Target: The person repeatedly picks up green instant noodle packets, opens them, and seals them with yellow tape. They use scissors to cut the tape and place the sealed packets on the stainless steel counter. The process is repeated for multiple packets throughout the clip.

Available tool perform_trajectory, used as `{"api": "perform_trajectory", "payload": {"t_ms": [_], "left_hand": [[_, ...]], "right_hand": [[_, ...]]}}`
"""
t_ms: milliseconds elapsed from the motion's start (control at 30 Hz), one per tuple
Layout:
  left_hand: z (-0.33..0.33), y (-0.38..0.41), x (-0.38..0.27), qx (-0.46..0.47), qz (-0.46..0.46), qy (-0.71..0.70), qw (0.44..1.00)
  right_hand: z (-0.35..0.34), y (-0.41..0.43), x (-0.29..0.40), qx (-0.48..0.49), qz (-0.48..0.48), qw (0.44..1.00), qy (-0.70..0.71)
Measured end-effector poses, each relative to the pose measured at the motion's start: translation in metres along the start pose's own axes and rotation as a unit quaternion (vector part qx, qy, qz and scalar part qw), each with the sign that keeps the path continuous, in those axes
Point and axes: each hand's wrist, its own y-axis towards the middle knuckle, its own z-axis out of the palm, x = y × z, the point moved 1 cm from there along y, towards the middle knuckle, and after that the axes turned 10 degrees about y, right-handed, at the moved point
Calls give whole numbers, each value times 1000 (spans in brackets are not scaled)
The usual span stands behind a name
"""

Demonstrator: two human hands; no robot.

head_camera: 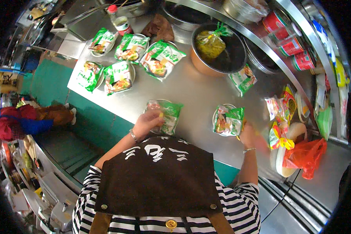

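My left hand [148, 124] reaches over the near left side of a bowl topped by a green-and-white noodle packet [171, 117]. Hand and packet are blurred; a small yellow patch shows at the fingertips. At the right edge of another white bowl [215, 113], my right hand [247, 134] grips the rim, its fingers partly hidden. A noodle packet [226, 121] lies on top of that bowl. Farther back on the left, several bowls bear similar packets [161, 60]. One more packet [243, 79] rests on the metal table by a large pot.
The pot [203, 65] holds a tied plastic bag of yellowish food. A red-capped bottle [121, 22] stands at the back left. To the right are a red plastic bag [305, 156], bright food packaging [280, 117] and shelved red cans [303, 60]. Another person [26, 120] is at far left.
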Motion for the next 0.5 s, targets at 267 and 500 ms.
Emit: {"api": "perform_trajectory", "payload": {"t_ms": [267, 500], "left_hand": [[-3, -1, 14, 61, 9, -42, 997], [-1, 2, 13, 71, 79, -11, 994]], "right_hand": [[-60, -13, -21, 26, 146, 802, 579], [-58, -34, 153, 466, -144, 699, 523]]}}
